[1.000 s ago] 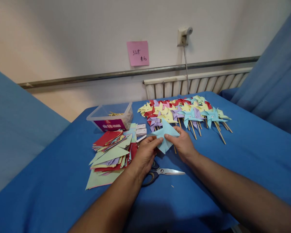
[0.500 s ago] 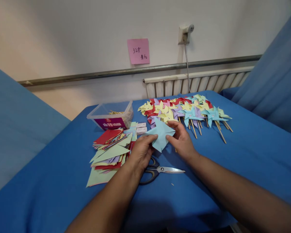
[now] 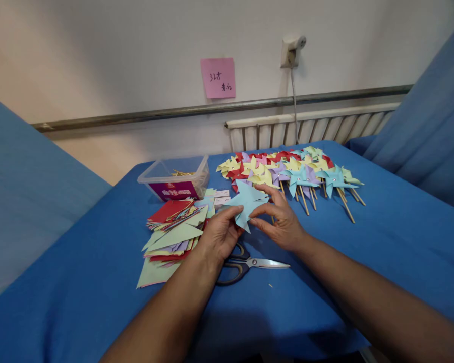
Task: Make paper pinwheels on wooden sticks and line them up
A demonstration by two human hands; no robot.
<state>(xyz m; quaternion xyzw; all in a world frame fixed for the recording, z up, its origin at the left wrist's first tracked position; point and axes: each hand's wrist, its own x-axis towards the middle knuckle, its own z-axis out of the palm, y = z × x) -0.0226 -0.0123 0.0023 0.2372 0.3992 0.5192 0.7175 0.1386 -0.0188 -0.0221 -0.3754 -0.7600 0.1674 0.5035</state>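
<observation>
A light blue paper square [image 3: 246, 200], slit at its corners, is held up above the table between both hands. My left hand [image 3: 224, 229] pinches its lower left part, thumb on top and fingers underneath. On the right side, the thumb and fingertips of my right hand [image 3: 278, 217] are closed on the paper's edge and a corner flap. Below my left hand lie scissors [image 3: 254, 262] with dark handles, blades pointing right. Left of the hands is a stack of coloured paper [image 3: 174, 232] in red, green, yellow and purple.
A clear plastic tub [image 3: 174, 176] with a purple label holds thin sticks. Small white boxes [image 3: 222, 196] sit beside the paper. Many finished pinwheels [image 3: 298, 174] on sticks lie at the back right. A blue cloth [image 3: 98, 282] covers the table; a radiator [image 3: 310, 126] stands behind.
My right hand has shifted its grip lower along the paper's right edge, fingers spread wider. The paper is tilted and turned slightly. The view has shifted a little.
</observation>
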